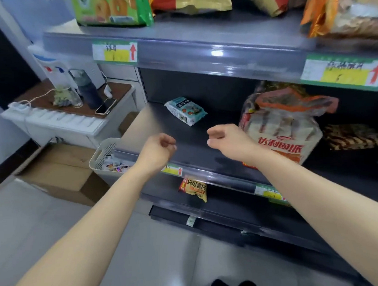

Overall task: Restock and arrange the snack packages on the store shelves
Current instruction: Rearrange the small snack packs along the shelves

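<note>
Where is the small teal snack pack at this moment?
Head view: the teal snack pack lies on the middle shelf, left of centre, beyond the left hand and right hand, apart from the large orange bread bag to its right.

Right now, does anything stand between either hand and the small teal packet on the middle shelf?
Nothing visible. The teal packet lies alone on the middle shelf beyond the left hand and right hand, only bare shelf between. The orange bag stands to the right, clear of it.

Both arms stretched forward
Left hand point(159, 147) and right hand point(226, 140) side by side, fingers curled in, holding nothing
</note>
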Motion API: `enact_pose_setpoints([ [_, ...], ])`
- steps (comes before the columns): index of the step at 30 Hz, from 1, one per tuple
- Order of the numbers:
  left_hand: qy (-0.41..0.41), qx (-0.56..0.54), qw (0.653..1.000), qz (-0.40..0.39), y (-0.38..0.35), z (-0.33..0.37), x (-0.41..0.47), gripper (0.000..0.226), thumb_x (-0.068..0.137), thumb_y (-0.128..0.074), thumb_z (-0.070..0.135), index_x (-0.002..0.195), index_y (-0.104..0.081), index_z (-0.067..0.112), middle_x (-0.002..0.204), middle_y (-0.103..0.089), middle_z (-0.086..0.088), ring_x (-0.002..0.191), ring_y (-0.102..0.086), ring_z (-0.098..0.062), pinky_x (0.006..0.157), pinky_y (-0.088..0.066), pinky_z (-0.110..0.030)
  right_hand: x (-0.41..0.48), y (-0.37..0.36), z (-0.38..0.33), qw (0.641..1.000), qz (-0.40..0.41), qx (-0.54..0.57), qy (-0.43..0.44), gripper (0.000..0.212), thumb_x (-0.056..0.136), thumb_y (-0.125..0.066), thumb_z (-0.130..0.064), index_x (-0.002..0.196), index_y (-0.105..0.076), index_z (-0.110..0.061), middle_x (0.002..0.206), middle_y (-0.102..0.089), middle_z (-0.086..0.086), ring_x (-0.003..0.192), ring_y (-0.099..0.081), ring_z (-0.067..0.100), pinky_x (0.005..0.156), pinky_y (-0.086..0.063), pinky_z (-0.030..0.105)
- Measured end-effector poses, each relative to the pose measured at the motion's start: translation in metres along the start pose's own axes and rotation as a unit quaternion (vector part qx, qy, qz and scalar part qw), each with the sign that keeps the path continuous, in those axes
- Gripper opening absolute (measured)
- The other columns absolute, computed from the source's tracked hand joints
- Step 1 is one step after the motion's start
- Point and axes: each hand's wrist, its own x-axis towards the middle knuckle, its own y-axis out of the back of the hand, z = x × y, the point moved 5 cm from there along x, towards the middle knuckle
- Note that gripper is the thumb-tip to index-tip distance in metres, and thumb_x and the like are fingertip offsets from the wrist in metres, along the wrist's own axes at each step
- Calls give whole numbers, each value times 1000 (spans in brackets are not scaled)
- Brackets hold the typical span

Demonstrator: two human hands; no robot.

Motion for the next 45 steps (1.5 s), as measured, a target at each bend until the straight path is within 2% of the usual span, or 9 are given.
enact_pose_setpoints([
  [4,8,-8,1000,-5,0,-6,37,22,88,-54,0,75,-54,18,74,-54,-4,80,-52,-24,77,-43,-34,27,-7,4,999,4,43,-32,43,93,-57,-18,135,-51,-10,131,-57,4,119,-54,15,96,-39,20],
  [11,-6,57,998,11,9,-1,87,14,89,-56,5,101,-63,3,94,-62,-15,87,-57,-28,88,-49,-37,79,-27,6,972,25,204,-110,41,91,-55,-5,125,-46,16,128,-51,33,120,-49,44,101,-40,54],
  [16,-18,101,995,16,28,-2,129,8,88,-56,3,92,-60,9,92,-56,-13,84,-52,-23,86,-50,-45,111,-39,3,958,27,245,-147,37,91,-53,-4,125,-49,11,131,-51,28,119,-55,37,102,-42,48],
  [21,-71,173,982,-32,23,0,178,24,90,-55,7,110,-65,-2,101,-65,-16,87,-49,-16,79,-40,-25,152,-46,7,951,70,255,-159,31,91,-54,-8,122,-57,-3,110,-61,14,94,-58,21,96,-51,38],
  [26,-117,177,969,-125,5,-19,225,32,87,-47,-4,111,-64,9,99,-63,-5,62,-57,1,47,-38,-7,181,-73,15,927,120,309,-175,30,90,-53,-7,119,-57,-8,99,-54,8,72,-47,12,66,-42,26],
  [30,-111,243,952,-152,-7,-40,271,52,89,-55,12,139,-42,16,151,-22,-15,127,-46,-34,101,-44,-38,196,-92,27,900,165,349,-201,37,90,-55,-9,126,-51,-12,102,-53,6,77,-48,13,69,-45,26],
  [34,-104,265,945,-161,-12,-50,295,65,93,-51,16,150,-20,26,158,-6,-10,146,-11,-32,114,-28,-44,208,-100,31,889,191,364,-204,51,91,-53,-8,139,-38,-19,122,-53,8,107,-54,21,95,-48,36],
  [40,-117,250,947,-163,-15,-54,308,50,93,-41,9,142,-35,16,142,-32,-15,129,-39,-34,104,-39,-37,223,-101,24,906,215,316,-182,54,93,-51,-7,143,-34,-15,136,-47,2,125,-45,20,100,-39,29],
  [45,-96,161,975,-116,-7,-59,305,33,92,-55,21,119,-51,2,126,-49,-18,90,-54,-28,69,-39,-29,217,-99,27,904,283,232,-220,26,93,-50,-12,111,-60,4,106,-61,9,100,-60,23,71,-42,24],
])
